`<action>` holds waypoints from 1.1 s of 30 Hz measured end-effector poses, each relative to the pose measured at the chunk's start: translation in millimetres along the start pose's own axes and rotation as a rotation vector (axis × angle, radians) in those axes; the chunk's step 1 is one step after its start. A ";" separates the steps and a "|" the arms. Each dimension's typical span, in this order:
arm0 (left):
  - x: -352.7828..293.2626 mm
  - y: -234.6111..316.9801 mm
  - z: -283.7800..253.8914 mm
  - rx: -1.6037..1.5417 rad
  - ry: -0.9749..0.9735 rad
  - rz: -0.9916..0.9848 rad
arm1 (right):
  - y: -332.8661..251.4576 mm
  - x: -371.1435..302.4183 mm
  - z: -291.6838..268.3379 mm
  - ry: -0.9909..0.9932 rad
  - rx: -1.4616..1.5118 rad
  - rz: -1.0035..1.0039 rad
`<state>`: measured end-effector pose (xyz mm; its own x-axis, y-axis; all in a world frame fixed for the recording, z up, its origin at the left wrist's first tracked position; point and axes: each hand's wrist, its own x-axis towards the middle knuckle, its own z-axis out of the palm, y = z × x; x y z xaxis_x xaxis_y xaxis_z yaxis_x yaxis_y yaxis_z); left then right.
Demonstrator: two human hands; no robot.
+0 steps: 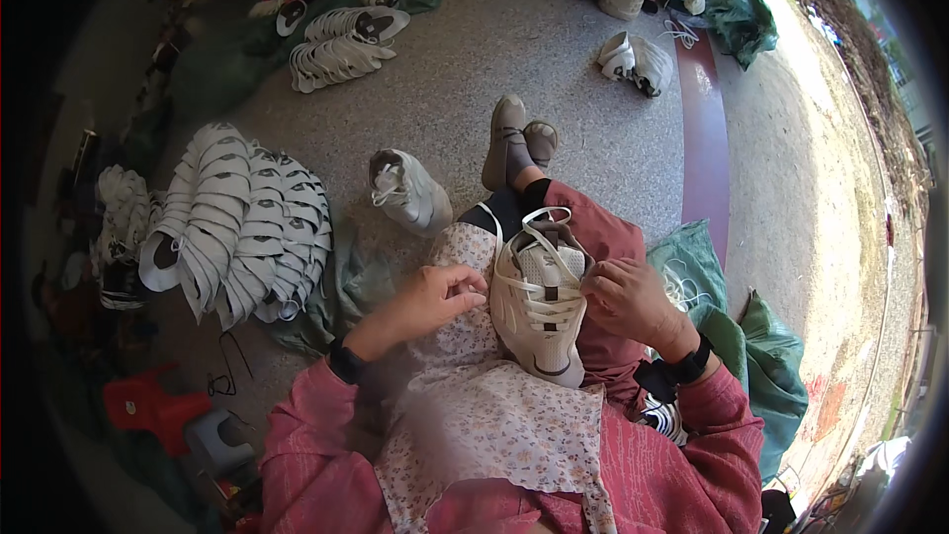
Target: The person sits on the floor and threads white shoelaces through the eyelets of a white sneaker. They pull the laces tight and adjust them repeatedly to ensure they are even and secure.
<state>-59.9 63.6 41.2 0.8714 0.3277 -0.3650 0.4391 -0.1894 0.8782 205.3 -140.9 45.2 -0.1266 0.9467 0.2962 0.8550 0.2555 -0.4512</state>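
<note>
Shoe (pixel 541 311), cream-white with a dark tongue strip and loosely threaded white laces (pixel 547 277), rests sole-down on the lap, both hands, left (pixel 435 299) and right (pixel 625 299), apparently pinching its laces.

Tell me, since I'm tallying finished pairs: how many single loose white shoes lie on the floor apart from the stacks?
2: one white shoe left of the feet, one shoe farther off by the red strip. The shoe on the lap and stacks aren't counted; others may be hidden.
</note>
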 end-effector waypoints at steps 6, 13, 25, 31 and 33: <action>5.9 8.9 8.5 -0.295 -0.113 -0.240 | -7.3 -12.2 28.5 0.196 -0.219 -0.050; 3.9 6.3 5.1 -0.297 -0.179 -0.264 | -10.2 -19.4 20.9 -0.056 -0.224 0.127; -0.3 7.5 12.3 -0.438 -0.285 -0.351 | -8.5 26.6 0.0 -0.051 -0.037 0.120; -1.8 2.2 17.9 -1.012 -0.193 -0.246 | 3.9 28.6 15.3 0.066 0.334 0.309; 0.3 0.5 22.0 -1.188 -0.201 -0.173 | 6.8 26.0 20.9 0.140 0.627 0.596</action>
<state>-54.7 43.2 34.7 0.8857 0.0959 -0.4543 0.1708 0.8425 0.5109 197.4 -110.4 32.3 0.3513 0.9347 -0.0549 0.3199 -0.1749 -0.9312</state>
